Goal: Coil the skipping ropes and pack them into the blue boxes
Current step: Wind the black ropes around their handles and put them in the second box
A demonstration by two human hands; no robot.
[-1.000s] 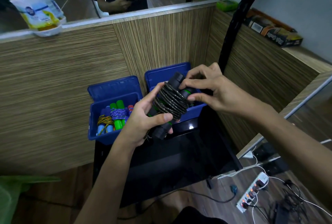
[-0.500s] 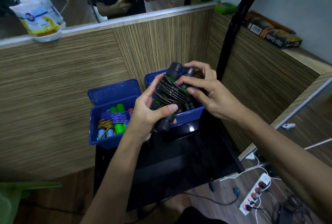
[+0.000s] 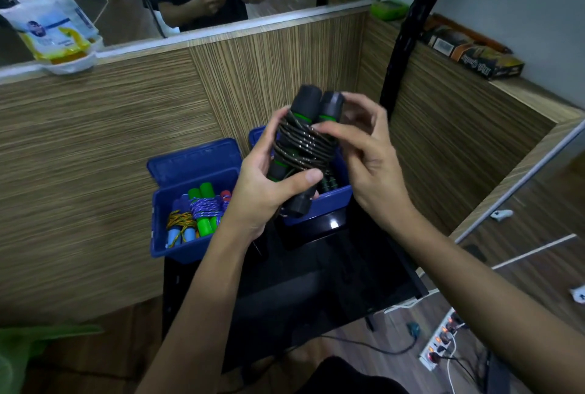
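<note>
A skipping rope (image 3: 300,150) with two black handles and green rings has its dark cord wound round the handles. My left hand (image 3: 262,191) grips this bundle from the left, thumb across its lower part. My right hand (image 3: 364,153) is at its right side, fingertips on the wound cord. The bundle is held upright above the right blue box (image 3: 319,207), which is mostly hidden behind it. The left blue box (image 3: 190,245), lid open, holds coiled ropes with green and blue handles (image 3: 198,213).
Both boxes stand at the back of a black glossy table (image 3: 316,283) against a wood-grain partition (image 3: 110,140). A black pole (image 3: 402,45) rises behind the right box. A power strip (image 3: 440,343) and cables lie on the floor to the right.
The bundle has been lifted and turned more upright above the right box. My right hand has shifted from covering its top to touching the cord at its side.
</note>
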